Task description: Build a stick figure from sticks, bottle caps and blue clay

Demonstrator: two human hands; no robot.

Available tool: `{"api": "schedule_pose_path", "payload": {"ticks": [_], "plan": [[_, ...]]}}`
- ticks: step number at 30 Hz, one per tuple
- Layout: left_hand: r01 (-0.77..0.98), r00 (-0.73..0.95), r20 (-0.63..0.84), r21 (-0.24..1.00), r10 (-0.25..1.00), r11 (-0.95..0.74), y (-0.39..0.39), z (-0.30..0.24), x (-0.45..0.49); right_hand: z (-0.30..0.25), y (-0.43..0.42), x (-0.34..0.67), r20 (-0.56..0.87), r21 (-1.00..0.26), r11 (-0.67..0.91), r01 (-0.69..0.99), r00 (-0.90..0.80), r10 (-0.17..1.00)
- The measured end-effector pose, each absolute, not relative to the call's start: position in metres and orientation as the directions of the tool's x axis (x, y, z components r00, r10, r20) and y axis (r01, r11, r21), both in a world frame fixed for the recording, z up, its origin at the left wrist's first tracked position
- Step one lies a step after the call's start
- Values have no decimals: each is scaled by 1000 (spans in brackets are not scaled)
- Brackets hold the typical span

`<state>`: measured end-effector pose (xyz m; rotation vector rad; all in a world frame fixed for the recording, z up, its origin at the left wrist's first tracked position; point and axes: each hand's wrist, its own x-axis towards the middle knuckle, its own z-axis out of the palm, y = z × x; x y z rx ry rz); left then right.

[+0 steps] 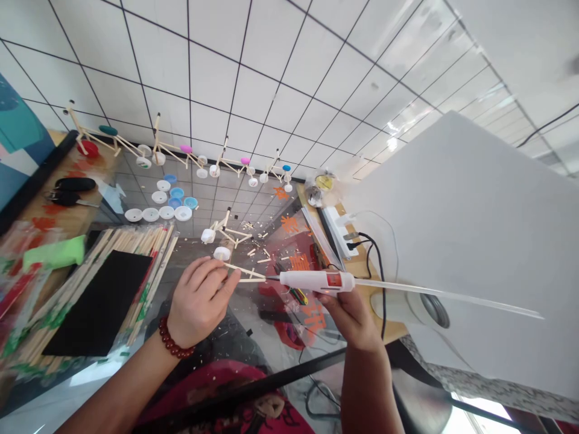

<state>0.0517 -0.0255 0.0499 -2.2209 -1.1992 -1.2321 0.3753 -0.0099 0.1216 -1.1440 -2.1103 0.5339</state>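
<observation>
My left hand [201, 296] pinches a narrow V-shaped frame of thin wooden sticks [246, 279], its joined tip pointing right. A white bottle cap [221, 254] sits at my left fingertips; whether it is fixed to the frame I cannot tell. My right hand [353, 316] grips a white hot glue gun [307, 279], with a long clear glue stick [452, 293] trailing out of its back. The gun's nozzle meets the tip of the frame. Just beyond stands a partly built stick bicycle [226, 231] with a white cap wheel.
Finished stick bicycles [174, 147] line the wall. Blue and white caps [167, 212] lie behind my left hand. Bundled wooden sticks [154, 265] and a black sheet [99, 304] are at left, a power strip [339, 232] at right. Stick scraps [253, 252] litter the glass tabletop.
</observation>
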Motion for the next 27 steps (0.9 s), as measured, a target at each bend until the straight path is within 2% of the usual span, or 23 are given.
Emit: {"api": "schedule_pose_path", "payload": {"ticks": [14, 21, 24, 27], "plan": [[811, 230, 810, 148, 540, -566, -26, 48, 53, 123, -10, 375, 377, -603, 561, 567, -418, 827], [805, 247, 811, 132, 530, -578, -26, 49, 52, 119, -9, 376, 331, -648, 497, 577, -374, 866], [798, 226, 799, 176, 557, -577, -26, 49, 52, 118, -11, 376, 324, -675, 484, 558, -365, 873], [759, 170, 774, 292, 610, -582, -28, 49, 55, 116, -11, 376, 349, -678, 497, 542, -357, 866]]}}
